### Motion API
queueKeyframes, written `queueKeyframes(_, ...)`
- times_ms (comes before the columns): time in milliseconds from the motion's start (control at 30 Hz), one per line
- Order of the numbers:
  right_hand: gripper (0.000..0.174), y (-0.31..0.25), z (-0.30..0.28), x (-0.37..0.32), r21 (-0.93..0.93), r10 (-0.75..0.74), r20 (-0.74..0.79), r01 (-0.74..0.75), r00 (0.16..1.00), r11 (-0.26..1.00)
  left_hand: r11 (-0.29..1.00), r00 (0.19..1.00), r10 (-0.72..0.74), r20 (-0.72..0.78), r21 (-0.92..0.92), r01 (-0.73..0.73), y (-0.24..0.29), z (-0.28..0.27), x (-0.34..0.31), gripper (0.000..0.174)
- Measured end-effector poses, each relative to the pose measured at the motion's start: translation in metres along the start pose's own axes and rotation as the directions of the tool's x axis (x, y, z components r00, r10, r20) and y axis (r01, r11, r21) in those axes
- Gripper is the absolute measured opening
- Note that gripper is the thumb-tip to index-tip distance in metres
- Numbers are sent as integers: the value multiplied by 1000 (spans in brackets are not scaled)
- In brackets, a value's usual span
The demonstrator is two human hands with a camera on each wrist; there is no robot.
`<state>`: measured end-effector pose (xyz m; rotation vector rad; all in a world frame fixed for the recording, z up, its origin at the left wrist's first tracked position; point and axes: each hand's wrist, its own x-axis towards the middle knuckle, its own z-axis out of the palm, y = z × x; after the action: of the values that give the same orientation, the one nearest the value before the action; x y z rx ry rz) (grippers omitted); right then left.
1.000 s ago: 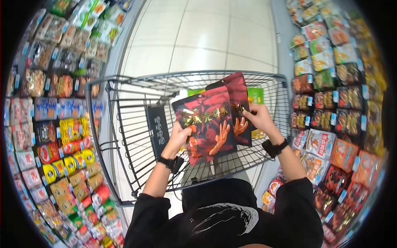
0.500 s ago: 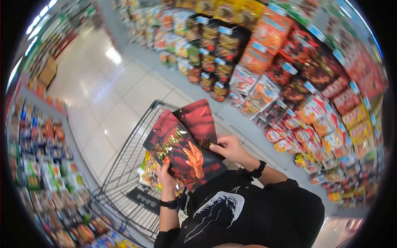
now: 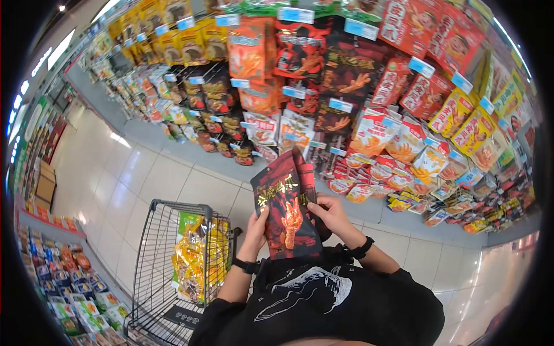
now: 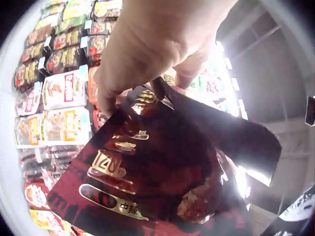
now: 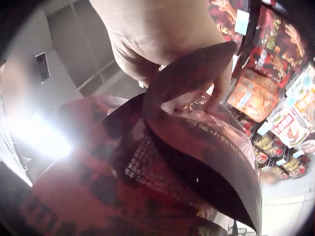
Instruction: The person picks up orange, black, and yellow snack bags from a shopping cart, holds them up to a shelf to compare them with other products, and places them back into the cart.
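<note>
The front pouch (image 3: pixel 287 213) is overlapping the rear pouch (image 3: pixel 306 173), both upright before the person's chest. The left hand (image 3: pixel 257 226) is gripping the front one's left edge, and the right hand (image 3: pixel 330 211) is pinching the rear one. A cart (image 3: pixel 179 203) is standing to the left, with shelves (image 3: pixel 173 147) ahead.

Supermarket aisle. Packed snack shelves (image 3: pixel 346 86) span 11 to 3 o'clock, blue price tags (image 3: pixel 294 14) on rails. Pale glossy floor tiles (image 3: pixel 144 179) at 9, glare patches. Second shelf run (image 3: pixel 57 271) at 8. Wire shopping cart (image 3: pixel 179 204) at 7. Ceiling strip lights (image 3: pixel 57 49) at 10.
</note>
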<state>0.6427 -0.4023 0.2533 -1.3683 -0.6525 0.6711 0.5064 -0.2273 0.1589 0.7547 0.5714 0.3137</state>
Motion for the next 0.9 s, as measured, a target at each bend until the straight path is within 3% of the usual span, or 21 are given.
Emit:
queueKeyframes(67,12,3,-30,-5,11,46,-66,-46,997,999,999,997,-47,66,15,46,-9,16,18,27)
queueKeyframes(100,14,-3,-43,-6,-104,-38,-87,28,995,994,997,989,-82,122,24,80,-12,26,25,28)
queueKeyframes(133,14,-2,-54,-7,-105,-37,-97,27,995,994,996,988,-90,129,27,87,-14,33,30,28)
queueKeyframes(233,16,3,-75,-10,148,0,-228,34,974,988,989,954,-146,260,9,149,-16,52,37,32)
queueKeyframes(333,16,7,-91,-10,51,-47,-240,61,970,997,987,923,-145,358,-13,161,-15,63,41,36)
queueKeyframes(400,17,1,-90,-6,68,-12,-270,32,963,997,978,896,-196,399,10,210,-11,70,44,26)
queueKeyframes(533,21,18,-84,6,214,56,-341,20,938,977,968,931,-221,289,-49,246,-5,75,51,32)
queueKeyframes(600,28,31,-78,15,360,216,-476,-35,852,932,969,939,-222,263,-46,242,-5,62,63,34)
queueKeyframes(633,34,22,-72,21,492,270,-462,-9,845,871,973,939,-196,281,-63,222,-3,53,70,37)
queueKeyframes(667,34,25,-71,29,499,281,-460,-17,842,867,976,939,-171,298,-78,203,0,43,75,40)
queueKeyframes(733,33,27,-73,39,506,161,-539,165,827,847,976,950,-155,270,-110,190,17,27,85,40)
queueKeyframes(867,33,20,-83,50,489,208,-636,180,743,854,992,987,-42,156,-112,60,64,-13,111,35)
queueKeyframes(900,33,20,-85,55,432,154,-677,219,720,875,991,987,-40,154,-119,59,79,-15,113,35)
